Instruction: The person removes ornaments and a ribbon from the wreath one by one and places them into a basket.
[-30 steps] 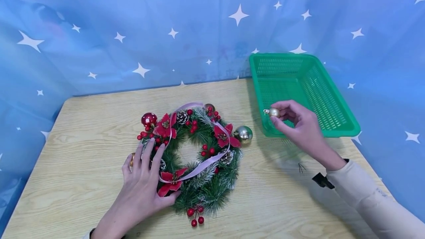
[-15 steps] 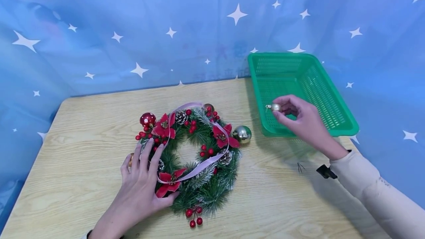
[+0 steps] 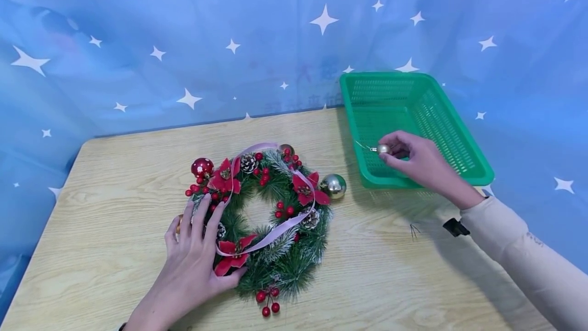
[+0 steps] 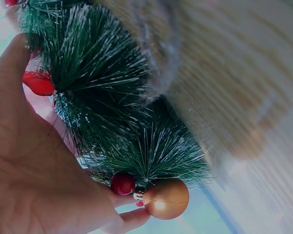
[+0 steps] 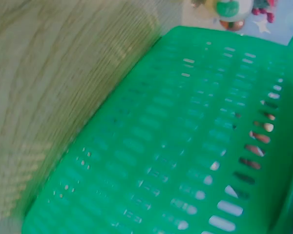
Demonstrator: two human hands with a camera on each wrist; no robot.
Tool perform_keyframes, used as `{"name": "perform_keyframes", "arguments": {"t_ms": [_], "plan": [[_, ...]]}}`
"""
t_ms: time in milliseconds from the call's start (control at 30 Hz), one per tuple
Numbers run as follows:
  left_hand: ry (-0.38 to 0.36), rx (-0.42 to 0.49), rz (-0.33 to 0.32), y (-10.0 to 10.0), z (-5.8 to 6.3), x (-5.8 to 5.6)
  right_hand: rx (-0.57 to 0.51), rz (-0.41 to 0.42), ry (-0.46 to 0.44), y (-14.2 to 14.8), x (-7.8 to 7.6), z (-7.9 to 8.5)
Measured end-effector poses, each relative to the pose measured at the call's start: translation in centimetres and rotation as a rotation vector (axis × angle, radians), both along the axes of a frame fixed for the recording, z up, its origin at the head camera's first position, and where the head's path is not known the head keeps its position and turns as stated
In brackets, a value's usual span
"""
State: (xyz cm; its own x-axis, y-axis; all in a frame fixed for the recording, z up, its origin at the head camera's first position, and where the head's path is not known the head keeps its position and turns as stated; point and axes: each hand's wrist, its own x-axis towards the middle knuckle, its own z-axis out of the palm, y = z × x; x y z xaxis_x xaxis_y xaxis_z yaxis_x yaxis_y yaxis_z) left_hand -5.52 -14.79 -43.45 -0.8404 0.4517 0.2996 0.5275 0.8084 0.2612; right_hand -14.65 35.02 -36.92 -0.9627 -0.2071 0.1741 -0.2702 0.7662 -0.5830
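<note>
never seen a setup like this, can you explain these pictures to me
There is no machine here, just a person's bare left hand and right hand. The wide view comes from a camera worn on the head, looking forward and down. The other two come from wrist cameras: the left one shows the wreath up close with a gold ball at its edge, the right one mostly the side of the green basket. Wreath and basket sit on a wooden table, with a lilac ribbon running over the wreath. The left hand rests on the wreath's left side. The right hand pinches a small pale ball at the basket's near end; I can't tell whether it is inside or above.
</note>
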Motion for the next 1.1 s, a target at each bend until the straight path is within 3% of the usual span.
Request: {"name": "perform_keyframes", "arguments": {"t_ms": [500, 1100], "plan": [[0.008, -0.007, -0.013, -0.1, -0.2, 0.0, 0.120, 0.160, -0.283, 2.0, -2.9, -0.6], [-0.006, -0.017, -0.009, 0.0, -0.1, 0.0, 0.179, 0.223, -0.435, 2.4, -3.9, -1.7]]}}
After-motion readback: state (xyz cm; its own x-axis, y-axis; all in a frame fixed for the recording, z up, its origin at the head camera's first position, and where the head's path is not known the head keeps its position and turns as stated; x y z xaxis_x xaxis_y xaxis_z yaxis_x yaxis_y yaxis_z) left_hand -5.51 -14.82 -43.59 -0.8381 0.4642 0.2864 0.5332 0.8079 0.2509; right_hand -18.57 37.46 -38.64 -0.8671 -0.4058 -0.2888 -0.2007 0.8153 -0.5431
